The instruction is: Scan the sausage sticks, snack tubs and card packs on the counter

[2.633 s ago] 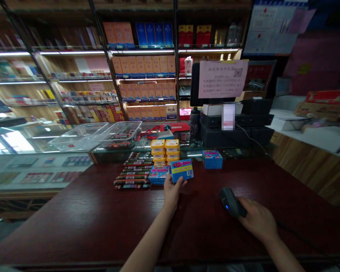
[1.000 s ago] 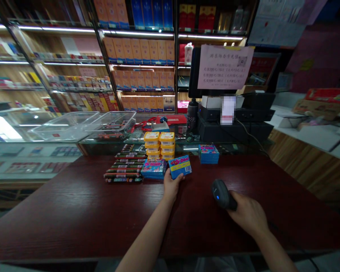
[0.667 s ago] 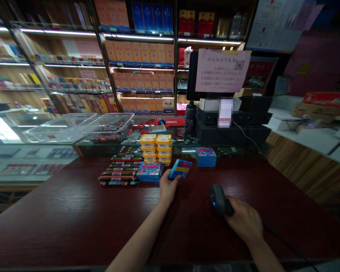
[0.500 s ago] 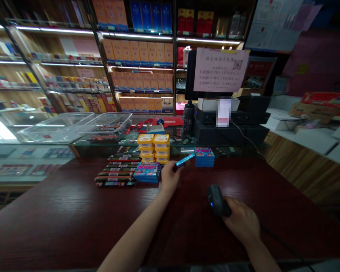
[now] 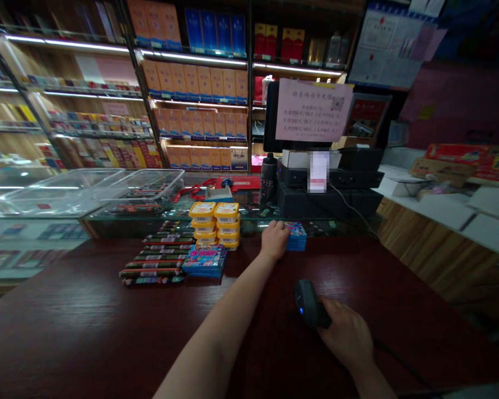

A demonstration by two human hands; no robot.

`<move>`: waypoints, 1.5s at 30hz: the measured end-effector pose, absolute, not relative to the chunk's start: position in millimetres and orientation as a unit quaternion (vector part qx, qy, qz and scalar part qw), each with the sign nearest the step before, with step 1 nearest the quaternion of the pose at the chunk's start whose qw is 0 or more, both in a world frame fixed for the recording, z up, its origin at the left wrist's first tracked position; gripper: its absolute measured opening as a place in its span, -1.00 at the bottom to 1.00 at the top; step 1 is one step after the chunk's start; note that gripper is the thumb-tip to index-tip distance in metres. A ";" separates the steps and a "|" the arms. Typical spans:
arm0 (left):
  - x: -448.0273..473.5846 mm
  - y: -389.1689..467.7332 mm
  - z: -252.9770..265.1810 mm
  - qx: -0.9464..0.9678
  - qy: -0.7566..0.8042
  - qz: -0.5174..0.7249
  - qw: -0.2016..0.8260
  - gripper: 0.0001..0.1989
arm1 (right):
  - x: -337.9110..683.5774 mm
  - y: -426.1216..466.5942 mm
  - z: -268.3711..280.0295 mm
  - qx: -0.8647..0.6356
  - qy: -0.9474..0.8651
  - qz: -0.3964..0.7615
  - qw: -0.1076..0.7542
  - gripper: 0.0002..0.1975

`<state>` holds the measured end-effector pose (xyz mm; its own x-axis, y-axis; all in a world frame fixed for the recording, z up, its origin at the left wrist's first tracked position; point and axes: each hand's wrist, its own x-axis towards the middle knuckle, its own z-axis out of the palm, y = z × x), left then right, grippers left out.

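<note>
The left hand [image 5: 275, 239] lies on the blue stack [image 5: 296, 236] at the far edge of the dark surface [image 5: 87, 327], knuckles toward the camera; its fingers are hidden behind the back of the hand, so whether they grip a pack or rest loose cannot be told, and most of the stack's top is covered — how many packs it has is unclear. The right hand [image 5: 346, 339] is clenched around the handle of one black scanner [image 5: 308, 295], whose head points up and away with a small blue light showing; the handle is buried in the palm and the cable [image 5: 403, 366] runs off toward the lower right corner. Left of the reaching arm stand two columns of yellow tubs [image 5: 215, 224] — four visible in each, the lowest partly screened by a second blue stack [image 5: 205, 260] in front, pack count blurred. Beside that lie dark sticks [image 5: 153, 260] in a row, roughly nine, too smeared to count surely. The label by the register [image 5: 328, 191] is blurred out.
</note>
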<state>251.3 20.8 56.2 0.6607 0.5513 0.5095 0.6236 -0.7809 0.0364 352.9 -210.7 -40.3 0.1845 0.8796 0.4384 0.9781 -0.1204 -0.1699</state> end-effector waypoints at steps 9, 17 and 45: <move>247.4 30.6 30.7 -0.772 -0.461 -0.414 -0.142 -0.68 | 352.7 -210.4 -38.4 -0.754 -0.616 -0.091 0.208 -0.68; 257.7 28.7 26.9 -0.765 -0.427 -0.434 -0.211 -0.87 | 350.9 -210.9 -33.3 -0.756 -0.613 -0.079 0.216 -0.64; 78.0 -39.4 12.8 -0.746 -0.569 -0.332 0.102 -0.64 | 344.9 -220.5 -28.1 -0.743 -0.617 -0.148 0.213 -0.71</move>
<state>78.0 -39.4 12.8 0.1327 0.7811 0.6102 0.9159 -0.3320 0.2257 344.9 -220.5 -28.1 0.1946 0.8535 0.4835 0.9800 -0.1476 -0.1339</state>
